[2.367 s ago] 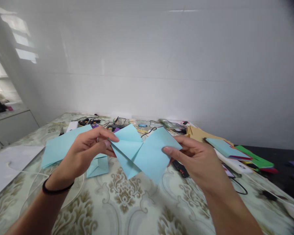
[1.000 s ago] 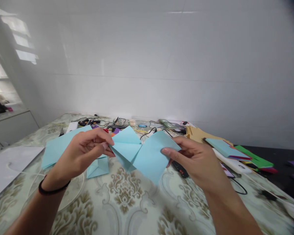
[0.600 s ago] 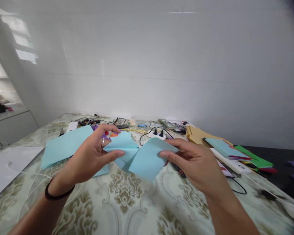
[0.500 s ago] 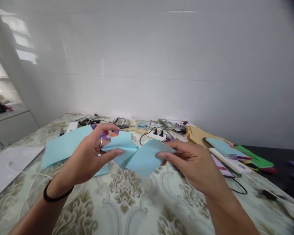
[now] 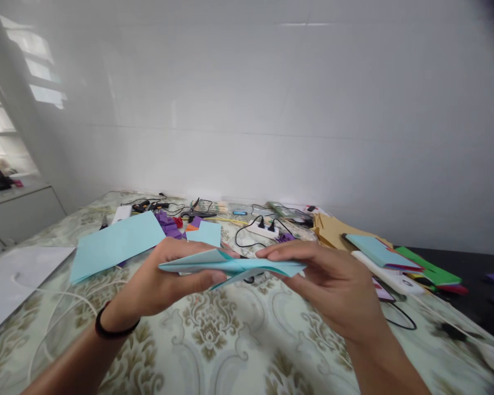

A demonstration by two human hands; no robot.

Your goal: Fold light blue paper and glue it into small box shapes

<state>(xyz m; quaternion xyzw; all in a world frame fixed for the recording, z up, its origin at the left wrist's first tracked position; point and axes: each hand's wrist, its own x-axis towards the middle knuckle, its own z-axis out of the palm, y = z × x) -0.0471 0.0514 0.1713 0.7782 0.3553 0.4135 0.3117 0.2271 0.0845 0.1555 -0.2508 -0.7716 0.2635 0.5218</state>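
Between both hands, above the table, a folded light-blue paper (image 5: 239,266) is held nearly edge-on to me, its layers spread a little at the ends. My left hand (image 5: 168,271) grips its left part, thumb below and fingers behind. On the right end, my right hand (image 5: 329,280) pinches the paper, with fingers along the top edge and the thumb partly hidden beneath. Behind the left hand lie larger light-blue sheets (image 5: 117,244). A small light-blue square (image 5: 206,233) lies just beyond the held paper, beside purple paper pieces (image 5: 168,224).
A white power strip (image 5: 263,229) with black plugs sits behind the hands. Scissors (image 5: 197,213) and cables lie near the wall. At right are a brown envelope (image 5: 337,230), stacked coloured paper (image 5: 385,252) and a white device (image 5: 391,272). A white sheet (image 5: 20,280) lies at left.
The paper has gone from spread-out flaps facing me to a flatter shape seen edge-on. My hands have come closer together, the left one moving right.
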